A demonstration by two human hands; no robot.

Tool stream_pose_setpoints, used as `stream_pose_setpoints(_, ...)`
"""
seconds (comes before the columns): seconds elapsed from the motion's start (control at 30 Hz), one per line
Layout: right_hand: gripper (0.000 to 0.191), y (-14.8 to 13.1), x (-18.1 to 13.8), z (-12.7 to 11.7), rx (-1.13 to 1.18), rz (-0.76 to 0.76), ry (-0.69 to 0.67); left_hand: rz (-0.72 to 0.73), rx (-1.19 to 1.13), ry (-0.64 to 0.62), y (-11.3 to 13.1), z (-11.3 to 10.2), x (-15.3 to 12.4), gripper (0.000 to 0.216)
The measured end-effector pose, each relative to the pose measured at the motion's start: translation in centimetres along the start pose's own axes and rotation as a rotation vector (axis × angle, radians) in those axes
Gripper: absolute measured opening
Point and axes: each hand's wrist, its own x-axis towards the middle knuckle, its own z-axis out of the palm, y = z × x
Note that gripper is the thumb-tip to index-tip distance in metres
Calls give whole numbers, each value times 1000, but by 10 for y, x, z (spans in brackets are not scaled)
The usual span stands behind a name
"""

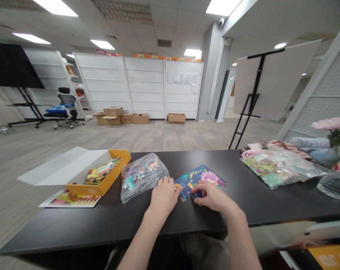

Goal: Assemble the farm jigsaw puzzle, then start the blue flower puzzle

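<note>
A partly joined jigsaw puzzle (196, 174) lies on the dark table, deep blue with a purple shape on its right side. My left hand (164, 195) rests palm down at the puzzle's left edge, its thumb beside an orange-yellow patch. With thumb and fingers curled together, my right hand (212, 195) pinches a dark blue puzzle piece (196, 194) at the near edge. My fingers cover part of that piece. Just left of my left hand lies a clear plastic bag (144, 174) of colourful puzzle pieces.
An open yellow box (113, 176) holding colourful pieces stands at the left, over a printed sheet (71, 198). Another clear bag (271, 167), folded cloths (310, 144) and a glass vase (334, 183) with pink flowers are at the right. Beyond the table stands an easel (250, 101).
</note>
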Motion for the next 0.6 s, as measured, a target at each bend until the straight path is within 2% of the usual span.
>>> stream_pose_setpoints(0.13, 12, 0, 4, 4, 33, -35, -12, -23, 32, 21, 2, 6, 3, 34)
stream_pose_setpoints(0.3, 27, -2, 13, 14, -42, -85, 143, 4, -77, -1, -2, 10, 8, 29)
stream_pose_setpoints(0.37, 31, -5, 15, 17, -66, -86, 131, 5, -142, 14, -5, 10, 9, 27)
stream_pose_setpoints(0.6, 27, -11, 12, 17, -87, -51, 75, -6, -456, 9, -9, 14, 9, 27)
